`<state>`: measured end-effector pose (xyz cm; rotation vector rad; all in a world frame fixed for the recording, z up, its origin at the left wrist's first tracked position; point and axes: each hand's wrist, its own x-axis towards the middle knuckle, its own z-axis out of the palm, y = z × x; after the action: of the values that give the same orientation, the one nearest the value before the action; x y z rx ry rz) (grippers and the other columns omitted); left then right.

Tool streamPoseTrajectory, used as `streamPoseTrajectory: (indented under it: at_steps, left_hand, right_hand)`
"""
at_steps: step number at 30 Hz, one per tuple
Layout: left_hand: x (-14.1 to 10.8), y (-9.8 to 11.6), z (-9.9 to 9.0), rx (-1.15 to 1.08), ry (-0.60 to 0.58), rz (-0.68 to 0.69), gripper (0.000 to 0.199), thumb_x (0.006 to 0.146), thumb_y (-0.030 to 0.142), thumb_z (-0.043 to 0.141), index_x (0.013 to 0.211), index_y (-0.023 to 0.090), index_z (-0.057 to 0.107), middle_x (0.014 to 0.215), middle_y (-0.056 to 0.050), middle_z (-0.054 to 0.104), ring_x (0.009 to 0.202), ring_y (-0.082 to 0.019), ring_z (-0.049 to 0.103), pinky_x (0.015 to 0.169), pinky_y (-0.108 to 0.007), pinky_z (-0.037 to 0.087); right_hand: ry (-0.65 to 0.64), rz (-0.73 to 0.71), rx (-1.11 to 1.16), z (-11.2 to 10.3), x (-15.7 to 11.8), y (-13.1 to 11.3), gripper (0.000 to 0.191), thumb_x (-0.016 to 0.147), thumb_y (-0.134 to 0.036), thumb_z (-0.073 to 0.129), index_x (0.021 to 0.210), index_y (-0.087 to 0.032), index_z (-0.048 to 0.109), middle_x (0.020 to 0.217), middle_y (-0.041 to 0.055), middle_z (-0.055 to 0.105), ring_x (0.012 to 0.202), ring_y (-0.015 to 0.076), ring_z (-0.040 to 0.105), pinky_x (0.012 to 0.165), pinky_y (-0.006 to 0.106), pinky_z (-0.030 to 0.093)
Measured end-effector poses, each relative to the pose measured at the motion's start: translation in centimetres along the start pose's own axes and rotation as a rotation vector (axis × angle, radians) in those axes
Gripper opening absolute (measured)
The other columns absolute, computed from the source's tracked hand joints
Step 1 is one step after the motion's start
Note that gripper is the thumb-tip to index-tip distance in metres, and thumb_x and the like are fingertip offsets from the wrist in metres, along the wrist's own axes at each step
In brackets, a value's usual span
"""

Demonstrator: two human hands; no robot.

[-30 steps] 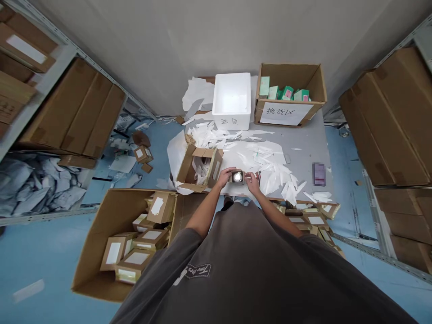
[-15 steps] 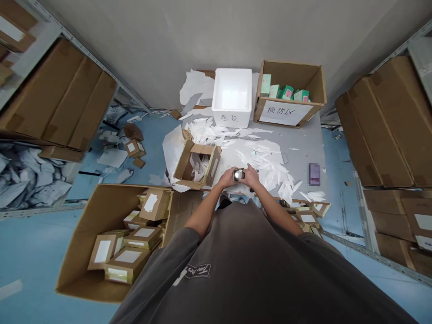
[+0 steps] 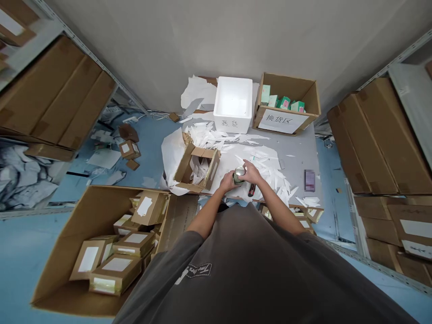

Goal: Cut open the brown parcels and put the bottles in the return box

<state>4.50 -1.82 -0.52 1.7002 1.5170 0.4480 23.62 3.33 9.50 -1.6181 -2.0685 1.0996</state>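
Observation:
Above the near edge of the table, both hands are on a small round container with a shiny silvery top (image 3: 240,171) and a dark green side. My left hand (image 3: 227,182) is closed around its lower left side. My right hand (image 3: 252,173) pinches the rim of the silvery top from the right, thumb and fingers bent. Whether the top is separate from the body I cannot tell. Just below my right hand lies a red and black utility knife (image 3: 251,190). White paper strips (image 3: 270,173) are scattered around the hands.
Left of my hands stands an open carton (image 3: 214,167) with paper inside. Behind are a white foam box (image 3: 232,124) and a labelled cardboard box (image 3: 282,121) holding green-and-white packets. A phone (image 3: 309,181) lies at right. A large carton (image 3: 60,252) of parcels stands lower left.
The container has tilted, so its silvery top and green side show more. My right hand has shifted up around the top's edge, uncovering the knife. The camera view has shifted slightly.

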Motion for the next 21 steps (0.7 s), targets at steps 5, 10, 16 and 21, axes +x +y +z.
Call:
streamPoseTrajectory:
  at_steps: [5, 10, 16, 21]
  left_hand:
    - [-0.1, 1.4, -1.8, 0.001, -0.034, 0.004, 0.117, 0.060, 0.052, 0.102, 0.158, 0.019, 0.047, 0.154, -0.021, 0.060, 0.148, -0.046, 0.052, 0.118, -0.055, 0.048]
    - [-0.6, 6.0, -6.1, -0.131, 0.201, 0.187, 0.136, 0.069, 0.058, 0.098, 0.175, 0.025, 0.019, 0.173, -0.022, 0.039, 0.160, -0.042, 0.040, 0.127, -0.057, 0.041]
    - [-0.6, 13.2, -8.8, -0.374, 0.219, 0.299, 0.118, 0.077, 0.045, 0.092, 0.173, 0.031, 0.026, 0.159, -0.018, 0.053, 0.131, -0.032, 0.066, 0.104, -0.047, 0.061]
    - [-1.9, 15.5, -11.3, -0.520, 0.145, 0.358, 0.120, 0.083, 0.052, 0.090, 0.177, 0.036, 0.017, 0.162, -0.016, 0.050, 0.130, -0.032, 0.067, 0.099, -0.046, 0.064]
  right_hand:
    - [0.008, -0.058, 0.491, -6.4, 1.5, -2.9, 0.055, 0.060, -0.045, 0.087, 0.097, -0.027, 0.050, 0.091, -0.0026, 0.066, 0.084, 0.0211, 0.063, 0.077, 0.033, 0.053]
    - [0.125, -0.037, 0.668, -10.4, 2.0, -5.5, 0.063, 0.056, -0.052, 0.093, 0.094, -0.026, 0.050, 0.083, -0.0052, 0.062, 0.077, 0.0169, 0.057, 0.068, 0.028, 0.048]
    - [0.124, -0.087, 0.721, -12.9, 0.9, -7.3, 0.067, 0.069, -0.063, 0.093, 0.115, -0.027, 0.062, 0.102, 0.0024, 0.072, 0.094, 0.0244, 0.067, 0.079, 0.037, 0.060]
    - [-0.202, -0.252, 0.852, -13.4, -1.8, -6.4, 0.111, 0.064, -0.051, 0.101, 0.160, -0.036, 0.047, 0.131, 0.0086, 0.074, 0.112, 0.0302, 0.075, 0.094, 0.048, 0.064]
